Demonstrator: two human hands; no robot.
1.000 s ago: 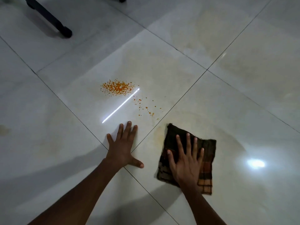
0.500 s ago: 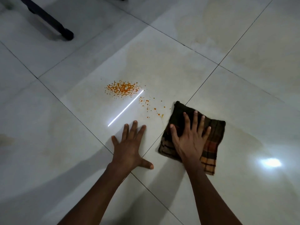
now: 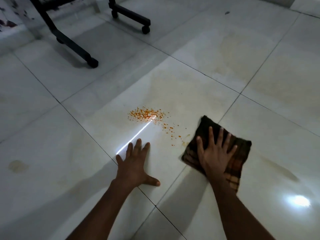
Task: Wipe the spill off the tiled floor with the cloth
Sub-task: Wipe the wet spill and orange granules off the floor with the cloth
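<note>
Flat and spread, the right hand (image 3: 215, 155) presses palm-down on the dark plaid cloth (image 3: 240, 149), fingers splayed rather than curled, so its grip is open with the cloth pinned beneath it. Folded roughly square, the cloth lies on the tiled floor (image 3: 190, 84) just right of the orange spill (image 3: 147, 115), its near-left edge beside the trailing droplets. The left hand (image 3: 135, 163) rests palm-down on bare tile, fingers wide, holding nothing, just below the spill. Black chair legs (image 3: 74, 44) on casters stand well beyond.
</note>
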